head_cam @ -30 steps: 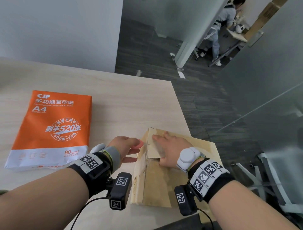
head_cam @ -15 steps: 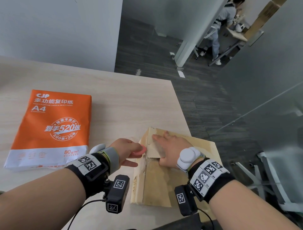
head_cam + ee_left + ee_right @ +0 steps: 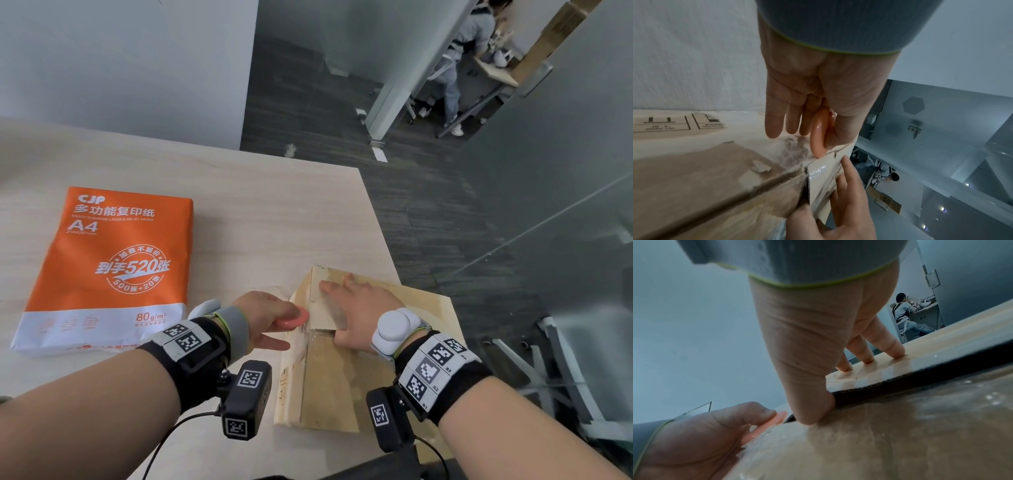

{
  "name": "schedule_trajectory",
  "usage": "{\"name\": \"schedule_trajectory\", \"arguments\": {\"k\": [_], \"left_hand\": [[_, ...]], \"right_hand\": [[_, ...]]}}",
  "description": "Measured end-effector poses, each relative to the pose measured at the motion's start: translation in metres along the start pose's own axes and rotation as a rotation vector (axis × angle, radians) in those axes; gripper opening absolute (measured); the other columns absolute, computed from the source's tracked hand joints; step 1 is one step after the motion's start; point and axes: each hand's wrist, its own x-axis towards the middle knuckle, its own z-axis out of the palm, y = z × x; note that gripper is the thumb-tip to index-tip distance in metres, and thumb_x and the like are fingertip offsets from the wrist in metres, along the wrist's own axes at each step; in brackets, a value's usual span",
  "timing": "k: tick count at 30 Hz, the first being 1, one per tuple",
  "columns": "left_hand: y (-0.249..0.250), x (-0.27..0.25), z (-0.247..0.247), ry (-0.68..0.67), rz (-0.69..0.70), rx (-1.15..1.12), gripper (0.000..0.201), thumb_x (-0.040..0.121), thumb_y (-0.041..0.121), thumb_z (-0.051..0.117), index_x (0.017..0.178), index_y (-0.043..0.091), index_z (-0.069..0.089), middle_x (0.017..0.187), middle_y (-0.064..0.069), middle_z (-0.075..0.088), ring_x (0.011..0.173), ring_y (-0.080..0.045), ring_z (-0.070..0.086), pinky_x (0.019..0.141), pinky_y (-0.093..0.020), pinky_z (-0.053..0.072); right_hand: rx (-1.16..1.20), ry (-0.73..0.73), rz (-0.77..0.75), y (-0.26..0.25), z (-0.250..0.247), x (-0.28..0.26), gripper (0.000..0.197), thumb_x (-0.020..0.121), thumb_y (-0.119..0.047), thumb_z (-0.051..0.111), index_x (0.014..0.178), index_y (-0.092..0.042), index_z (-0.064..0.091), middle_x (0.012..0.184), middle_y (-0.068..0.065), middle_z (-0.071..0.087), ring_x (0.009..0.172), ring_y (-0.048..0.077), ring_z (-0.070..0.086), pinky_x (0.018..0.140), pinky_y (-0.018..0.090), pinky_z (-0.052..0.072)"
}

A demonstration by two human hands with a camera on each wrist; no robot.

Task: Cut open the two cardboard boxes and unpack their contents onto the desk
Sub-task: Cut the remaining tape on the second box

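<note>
A brown cardboard box (image 3: 329, 387) lies at the desk's front right corner, its top flaps taped. My left hand (image 3: 265, 310) pinches a flat round pink cutter (image 3: 295, 320) between thumb and fingers, and the cutter's tip touches the box's upper left edge at the flap seam. In the left wrist view the cutter (image 3: 819, 134) meets the torn tape on the box (image 3: 705, 178). My right hand (image 3: 358, 305) lies flat on the far flap with straight fingers. In the right wrist view its thumb (image 3: 809, 402) presses at the gap between the flaps.
An orange and white ream of A4 paper (image 3: 113, 267) lies on the wooden desk (image 3: 260, 212) to the left. The desk's right edge runs just beside the box, with dark floor beyond. A glass wall stands right, and a person (image 3: 469, 51) sits far behind.
My left hand has moved right with the pink cutter until it touches the box's left edge. The right hand has stayed flat on the flap.
</note>
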Motion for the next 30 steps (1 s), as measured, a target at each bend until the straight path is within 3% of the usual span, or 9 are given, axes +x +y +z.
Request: {"name": "schedule_trajectory", "arguments": {"k": [5,9,13,16,18,20,22,25,30], "left_hand": [[-0.005,-0.003,-0.002,-0.014,-0.023,0.072,0.016,0.089,0.01,0.072,0.101,0.0,0.07,0.086,-0.005,0.079,0.083,-0.012,0.075,0.069,-0.038,0.063],[-0.007,-0.001,-0.001,0.006,0.0,0.114,0.026,0.084,0.016,0.078,0.103,0.0,0.071,0.097,-0.009,0.079,0.099,-0.017,0.074,0.07,-0.038,0.063],[-0.003,-0.005,-0.003,-0.009,0.027,0.29,0.012,0.08,0.018,0.08,0.083,0.008,0.075,0.091,-0.002,0.078,0.098,-0.013,0.069,0.067,-0.034,0.063],[-0.004,-0.002,-0.015,-0.01,0.028,0.229,0.02,0.083,0.019,0.078,0.097,0.006,0.075,0.103,-0.005,0.078,0.101,-0.015,0.071,0.07,-0.037,0.063],[-0.009,0.004,-0.029,0.079,0.055,0.208,0.028,0.081,0.029,0.082,0.102,0.012,0.076,0.106,-0.001,0.078,0.102,-0.014,0.072,0.07,-0.034,0.061],[-0.019,0.014,-0.047,0.229,0.081,0.335,0.032,0.072,0.043,0.087,0.094,0.021,0.078,0.098,-0.001,0.077,0.096,-0.015,0.071,0.065,-0.028,0.059],[-0.028,0.021,-0.061,0.305,0.044,0.52,0.032,0.068,0.054,0.086,0.086,0.029,0.078,0.093,-0.001,0.076,0.088,-0.017,0.071,0.069,-0.03,0.063],[-0.039,0.029,-0.071,0.327,0.009,0.854,0.036,0.07,0.067,0.079,0.082,0.033,0.074,0.082,0.005,0.075,0.071,-0.013,0.07,0.07,-0.03,0.061],[-0.051,0.039,-0.072,0.307,0.049,1.124,0.04,0.074,0.066,0.074,0.086,0.03,0.062,0.089,0.008,0.067,0.077,-0.012,0.064,0.069,-0.029,0.052]], "right_hand": [[-0.013,0.009,0.001,-0.001,0.001,0.001,0.078,0.08,-0.039,0.06,0.145,-0.034,0.02,0.156,0.018,0.027,0.115,0.04,0.053,0.09,0.046,0.052],[-0.012,0.011,0.007,-0.001,0.001,0.001,0.076,0.079,-0.036,0.06,0.144,-0.033,0.021,0.156,0.019,0.027,0.114,0.04,0.053,0.09,0.047,0.053],[0.009,0.009,0.006,0.0,-0.001,0.002,0.078,0.08,-0.042,0.06,0.147,-0.034,0.019,0.157,0.018,0.026,0.119,0.041,0.053,0.093,0.046,0.052],[0.01,0.012,-0.001,0.0,-0.002,0.002,0.08,0.08,-0.045,0.06,0.148,-0.034,0.018,0.159,0.017,0.025,0.119,0.04,0.053,0.093,0.044,0.052],[0.013,0.016,-0.007,0.0,-0.001,0.001,0.08,0.08,-0.045,0.06,0.148,-0.034,0.019,0.158,0.016,0.025,0.117,0.039,0.053,0.091,0.044,0.052],[0.018,0.021,-0.003,0.001,0.0,0.0,0.079,0.08,-0.044,0.06,0.147,-0.034,0.019,0.158,0.016,0.026,0.116,0.039,0.053,0.09,0.044,0.052],[0.019,0.02,-0.001,0.002,0.002,0.001,0.081,0.08,-0.047,0.059,0.148,-0.035,0.018,0.159,0.015,0.025,0.117,0.038,0.052,0.09,0.044,0.052],[0.022,0.019,-0.002,0.002,0.003,0.002,0.083,0.078,-0.048,0.058,0.148,-0.036,0.016,0.159,0.015,0.024,0.118,0.037,0.051,0.09,0.044,0.052],[0.024,0.03,-0.008,0.002,0.004,0.003,0.083,0.078,-0.046,0.059,0.148,-0.037,0.015,0.16,0.014,0.023,0.118,0.038,0.05,0.09,0.045,0.052]]}}
